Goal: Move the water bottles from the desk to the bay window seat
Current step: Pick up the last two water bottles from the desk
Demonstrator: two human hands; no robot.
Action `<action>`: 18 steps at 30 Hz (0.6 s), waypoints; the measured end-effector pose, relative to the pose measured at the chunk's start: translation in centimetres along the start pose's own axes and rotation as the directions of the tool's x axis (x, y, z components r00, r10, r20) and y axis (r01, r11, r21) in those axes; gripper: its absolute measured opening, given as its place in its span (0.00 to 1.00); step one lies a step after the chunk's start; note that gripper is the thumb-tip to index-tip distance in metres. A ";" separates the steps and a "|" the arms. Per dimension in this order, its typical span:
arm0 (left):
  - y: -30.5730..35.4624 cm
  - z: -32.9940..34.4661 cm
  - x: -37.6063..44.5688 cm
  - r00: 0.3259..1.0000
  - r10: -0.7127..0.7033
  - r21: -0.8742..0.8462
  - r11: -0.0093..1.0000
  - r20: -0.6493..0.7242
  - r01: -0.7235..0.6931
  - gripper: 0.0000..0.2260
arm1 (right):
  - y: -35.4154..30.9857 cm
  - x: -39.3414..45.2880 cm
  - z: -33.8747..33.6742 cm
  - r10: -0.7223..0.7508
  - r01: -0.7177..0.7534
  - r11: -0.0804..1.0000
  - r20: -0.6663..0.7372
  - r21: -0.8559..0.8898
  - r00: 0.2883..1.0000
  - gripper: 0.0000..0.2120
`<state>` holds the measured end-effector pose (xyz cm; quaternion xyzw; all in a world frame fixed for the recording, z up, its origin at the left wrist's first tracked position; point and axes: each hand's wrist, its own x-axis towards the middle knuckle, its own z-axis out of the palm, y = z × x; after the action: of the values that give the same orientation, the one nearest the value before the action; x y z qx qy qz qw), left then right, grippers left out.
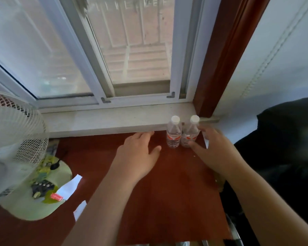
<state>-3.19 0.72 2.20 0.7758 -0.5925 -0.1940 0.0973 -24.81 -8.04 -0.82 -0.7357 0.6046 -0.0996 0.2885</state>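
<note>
Two small clear water bottles with white caps and red-and-white labels stand upright side by side at the back right of the reddish-brown desk (pixel 167 183), against the pale window seat ledge (pixel 105 121). The left bottle (pixel 174 134) stands free. Around the right bottle (pixel 190 134) my right hand (pixel 215 148) is spread, thumb at its base and fingers reaching behind it, not clearly closed. My left hand (pixel 139 151) hovers flat over the desk just left of the bottles, fingers straight, holding nothing.
A white fan (pixel 12 135) with a pale green base stands on the desk's left side, with white paper slips beside it. A sliding window rises behind the ledge. A dark red frame post and a black object flank the right.
</note>
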 end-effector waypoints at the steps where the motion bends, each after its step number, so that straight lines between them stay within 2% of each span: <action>1: -0.2 0.6 1.1 1.000 0.011 -0.020 1.000 0.026 -0.010 0.27 | 0.4 0.6 0.5 0.018 -0.018 0.999 -0.003 0.036 1.000 0.32; 4: -0.8 2.8 4.3 0.996 0.045 -0.096 0.995 0.072 -0.038 0.32 | 1.5 2.6 1.7 0.061 -0.054 0.985 -0.039 0.161 0.997 0.33; 7: -1.6 5.1 7.5 0.995 0.046 -0.258 0.966 0.088 -0.022 0.38 | 2.4 4.7 2.8 0.087 -0.073 0.956 -0.037 0.283 0.996 0.35; 11: -2.0 7.2 10.7 0.995 0.027 -0.433 0.901 0.097 0.018 0.41 | 4.2 7.2 4.7 0.075 -0.062 0.902 -0.013 0.426 0.997 0.44; 18: -1.8 10.0 13.8 0.989 0.037 -0.509 0.860 0.146 0.043 0.43 | 6.5 10.0 6.8 0.070 -0.072 0.864 0.022 0.498 0.997 0.44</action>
<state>-2.73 -11.16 -10.14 0.7065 -0.5243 -0.4020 0.2538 -24.36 -16.09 -11.93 -0.6138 0.5844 -0.2403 0.4732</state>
